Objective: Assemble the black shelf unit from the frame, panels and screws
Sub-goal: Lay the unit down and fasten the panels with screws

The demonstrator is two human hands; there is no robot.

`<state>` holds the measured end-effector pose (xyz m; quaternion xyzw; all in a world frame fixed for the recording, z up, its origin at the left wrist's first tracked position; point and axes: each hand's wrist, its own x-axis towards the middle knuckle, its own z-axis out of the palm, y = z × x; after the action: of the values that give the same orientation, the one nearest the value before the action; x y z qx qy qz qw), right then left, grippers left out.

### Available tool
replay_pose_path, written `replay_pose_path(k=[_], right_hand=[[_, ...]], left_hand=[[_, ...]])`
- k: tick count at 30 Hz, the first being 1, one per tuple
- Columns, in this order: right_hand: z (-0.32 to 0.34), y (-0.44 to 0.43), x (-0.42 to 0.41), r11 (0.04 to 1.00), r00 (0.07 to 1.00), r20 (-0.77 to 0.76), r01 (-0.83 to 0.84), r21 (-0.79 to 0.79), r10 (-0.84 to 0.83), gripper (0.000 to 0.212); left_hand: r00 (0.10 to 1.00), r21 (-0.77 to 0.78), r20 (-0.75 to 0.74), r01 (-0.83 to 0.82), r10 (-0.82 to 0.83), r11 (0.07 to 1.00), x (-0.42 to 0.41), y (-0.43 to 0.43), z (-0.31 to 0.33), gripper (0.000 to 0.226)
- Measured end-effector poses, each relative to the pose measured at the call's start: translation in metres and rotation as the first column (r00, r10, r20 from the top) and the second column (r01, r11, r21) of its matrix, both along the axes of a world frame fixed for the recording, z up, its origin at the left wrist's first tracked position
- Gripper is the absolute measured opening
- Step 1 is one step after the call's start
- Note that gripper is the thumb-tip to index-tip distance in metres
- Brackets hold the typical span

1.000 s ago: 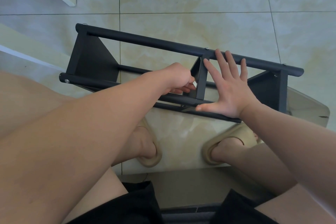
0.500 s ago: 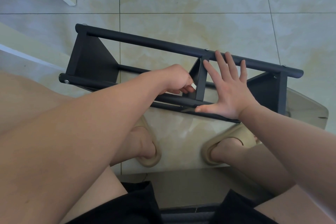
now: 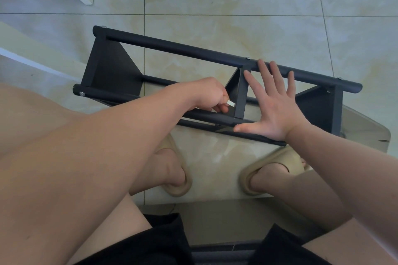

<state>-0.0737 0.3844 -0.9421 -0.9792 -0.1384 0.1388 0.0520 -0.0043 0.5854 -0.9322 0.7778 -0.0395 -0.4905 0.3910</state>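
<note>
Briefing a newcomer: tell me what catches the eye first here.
The black shelf unit lies on its side across the tiled floor, mid-picture. The right hand is spread flat on its frame beside the middle panel, while the left hand pinches a small white object on that panel's other side.

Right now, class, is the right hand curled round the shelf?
No, the right hand lies open, fingers spread flat on the shelf.

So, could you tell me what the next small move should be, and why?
Probably turn the pale tool pinched in the left hand to tighten the middle panel onto the near bar: it sits beside that joint, and the open right hand braces the panel.
</note>
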Motion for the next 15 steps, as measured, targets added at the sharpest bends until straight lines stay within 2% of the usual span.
replay_pose_path(k=[15], right_hand=[[0.0004, -0.0008, 0.0010, 1.000, 1.000, 0.002, 0.002, 0.005, -0.002, 0.129]], left_hand=[[0.967, 0.084, 0.090, 0.232, -0.239, 0.969, 0.0025, 0.0036, -0.0029, 0.021]])
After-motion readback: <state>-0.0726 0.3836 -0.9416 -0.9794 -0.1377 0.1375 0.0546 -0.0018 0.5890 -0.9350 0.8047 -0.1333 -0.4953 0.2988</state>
